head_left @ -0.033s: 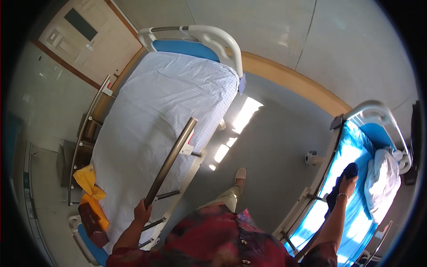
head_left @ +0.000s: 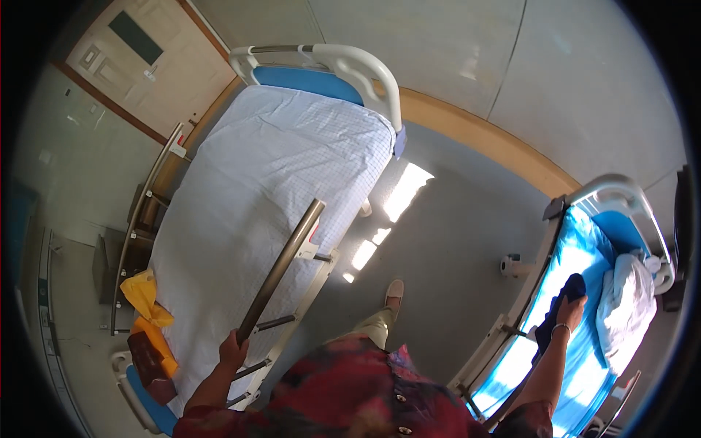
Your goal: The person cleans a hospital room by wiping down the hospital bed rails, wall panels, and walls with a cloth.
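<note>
My left hand (head_left: 234, 350) is closed round the near end of a brown-bronze side rail (head_left: 281, 270). That rail stands along the right side of the left hospital bed, over a pale checked sheet (head_left: 270, 168). Out to the right, my right hand (head_left: 572, 312) grips a dark navy cloth (head_left: 548, 325) above the second bed, which has a bright blue sheet (head_left: 580, 241). The cloth stretches from my fingers back along my forearm. Whether a rail lies under it, I cannot tell.
Yellow cloth (head_left: 148, 298) and a brown-red block-like item (head_left: 151, 369) lie at the left bed's near left corner. A crumpled white pillow or bedding (head_left: 626, 310) rests on the right bed. Grey floor (head_left: 453, 241) with sun patches separates the beds; a closed door (head_left: 146, 69) stands far left.
The view has shifted very slightly. Both hands keep their grips, and the right hand with the navy cloth sits a touch lower in view.
</note>
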